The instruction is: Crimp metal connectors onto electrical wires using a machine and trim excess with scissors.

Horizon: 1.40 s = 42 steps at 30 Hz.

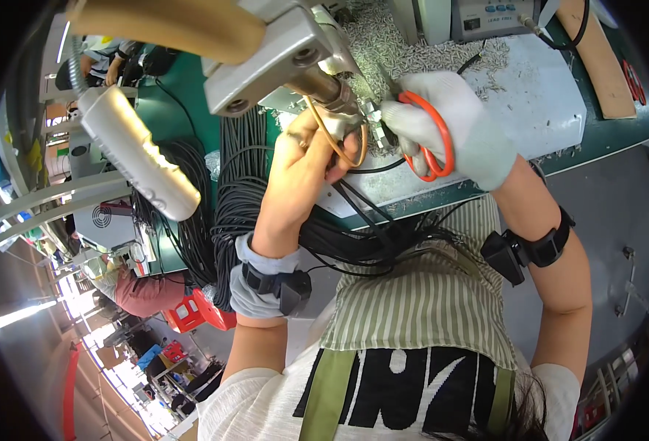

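Note:
My left hand [298, 162] is bare and closed, its fingers pinched beneath the machine's metal head. A black cable [379, 170] runs out from between those fingers; its end is hidden. My right hand [442, 117] wears a white glove and is closed around scissors with red loop handles [445, 136]. Their blades, partly covered by the glove, point up toward the machine. Between the two hands sits a small shiny metal piece [370, 117], close to the right fingertips. A tan tube [323, 132] curves down from the machine head across my left fingers.
Above my left hand juts the heavy machine head [269, 62]. Small metal parts [442, 59] lie heaped on the white worktop [545, 95]. Bundled black cables [243, 176] hang over the bench and across my lap. A lamp [141, 154] stands at left; a grey control box [493, 18] is behind.

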Available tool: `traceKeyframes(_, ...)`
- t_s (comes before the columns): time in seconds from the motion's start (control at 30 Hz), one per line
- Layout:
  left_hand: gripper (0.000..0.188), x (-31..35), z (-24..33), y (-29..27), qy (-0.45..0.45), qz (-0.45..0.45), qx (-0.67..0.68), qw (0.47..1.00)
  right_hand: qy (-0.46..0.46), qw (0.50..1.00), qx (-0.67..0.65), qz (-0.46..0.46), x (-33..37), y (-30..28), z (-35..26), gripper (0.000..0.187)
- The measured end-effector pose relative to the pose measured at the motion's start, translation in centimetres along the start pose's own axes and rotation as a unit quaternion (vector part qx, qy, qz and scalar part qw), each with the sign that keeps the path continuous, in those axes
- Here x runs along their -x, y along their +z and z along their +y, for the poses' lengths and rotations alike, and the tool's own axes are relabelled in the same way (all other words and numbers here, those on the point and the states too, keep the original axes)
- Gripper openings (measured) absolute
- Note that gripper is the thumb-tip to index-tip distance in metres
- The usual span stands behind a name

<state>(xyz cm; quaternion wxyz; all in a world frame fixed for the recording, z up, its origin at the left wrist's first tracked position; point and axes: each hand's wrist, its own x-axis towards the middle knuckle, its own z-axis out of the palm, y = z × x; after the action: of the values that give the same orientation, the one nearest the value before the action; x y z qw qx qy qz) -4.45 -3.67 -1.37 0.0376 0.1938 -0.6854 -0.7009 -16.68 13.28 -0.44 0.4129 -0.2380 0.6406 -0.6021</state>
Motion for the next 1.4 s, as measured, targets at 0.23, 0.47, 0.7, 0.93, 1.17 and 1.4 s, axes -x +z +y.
traceKeyframes(0.23,0.016,6.0,2.9,0.8,-0.042,0.095,0.027,0.994,0.098,0.959,0.148,0.221,9.2,-3.4,-0.9,0.023)
traceKeyframes(0.47,0.027,7.7,2.6,4.5,0.068,-0.11,-0.188,0.974,-0.123,0.957,0.257,0.062,11.6,4.4,-4.2,0.023)
traceKeyframes(0.7,0.042,8.5,3.3,5.0,0.046,-0.102,-0.244,0.963,-0.138,0.962,0.206,0.116,11.3,4.6,-2.7,0.02)
traceKeyframes(0.93,0.038,8.2,3.4,6.4,0.077,-0.118,-0.23,0.963,-0.113,0.954,0.223,0.168,10.9,4.2,-2.2,0.017)
traceKeyframes(1.17,0.041,8.7,3.0,3.3,0.296,-0.233,-0.168,0.911,0.051,0.994,-0.093,-0.038,11.7,2.6,-3.1,0.019)
traceKeyframes(1.4,0.029,9.3,4.2,4.2,0.42,-0.328,-0.387,0.753,0.197,0.941,-0.124,-0.247,13.5,-0.2,-1.4,0.018)
